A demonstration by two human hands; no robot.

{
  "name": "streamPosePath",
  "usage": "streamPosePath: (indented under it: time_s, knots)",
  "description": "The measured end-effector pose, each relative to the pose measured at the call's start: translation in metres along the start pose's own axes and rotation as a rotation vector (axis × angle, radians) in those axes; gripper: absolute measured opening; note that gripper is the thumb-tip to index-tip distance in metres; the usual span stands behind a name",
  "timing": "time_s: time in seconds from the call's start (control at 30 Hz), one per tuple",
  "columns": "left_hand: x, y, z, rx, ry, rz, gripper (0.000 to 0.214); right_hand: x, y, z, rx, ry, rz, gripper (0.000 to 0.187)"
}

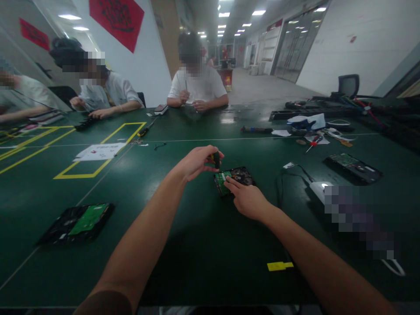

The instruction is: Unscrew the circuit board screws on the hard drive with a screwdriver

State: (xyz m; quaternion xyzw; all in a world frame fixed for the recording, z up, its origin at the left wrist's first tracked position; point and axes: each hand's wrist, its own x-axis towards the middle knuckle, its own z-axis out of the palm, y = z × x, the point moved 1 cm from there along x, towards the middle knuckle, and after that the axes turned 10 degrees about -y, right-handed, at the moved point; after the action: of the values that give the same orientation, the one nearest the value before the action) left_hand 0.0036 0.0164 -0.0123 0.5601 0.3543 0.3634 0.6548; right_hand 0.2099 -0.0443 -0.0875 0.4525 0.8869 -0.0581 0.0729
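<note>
A hard drive [243,176] lies on the green table in front of me, its green circuit board and dark metal casing facing up. Over its far left edge, my left hand [201,162] grips a screwdriver with a dark, yellow-marked handle [216,160], held roughly upright. The screwdriver's tip is hard to make out. My right hand [248,200] rests on the near side of the drive. Its index and middle fingers are stretched onto the circuit board, the other fingers are curled, and the thumb is hidden.
Other hard drives lie at left [88,218] and right [354,167]. A white-ended device [317,190] with a cable and a yellow tag [278,266] are nearer. Farther off are a red screwdriver [315,141], gloves [306,122] and a paper sheet [100,151]. Several people sit opposite.
</note>
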Motion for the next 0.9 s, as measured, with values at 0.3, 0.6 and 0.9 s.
streamPosePath:
  time_s: [0.3, 0.6, 0.9]
  knots:
    - [-0.0011, 0.0011, 0.0015, -0.069, 0.009, -0.044, 0.031, -0.0007, 0.0002, -0.0008, -0.009, 0.001, 0.001, 0.066]
    - [-0.0021, 0.0012, -0.0002, 0.016, -0.008, -0.076, 0.038, -0.0017, -0.0023, -0.0045, 0.008, -0.004, 0.011, 0.065]
    - [-0.005, 0.0053, 0.0043, 0.017, -0.036, -0.04, 0.027, -0.0011, -0.0005, -0.0025, -0.015, 0.002, 0.006, 0.065]
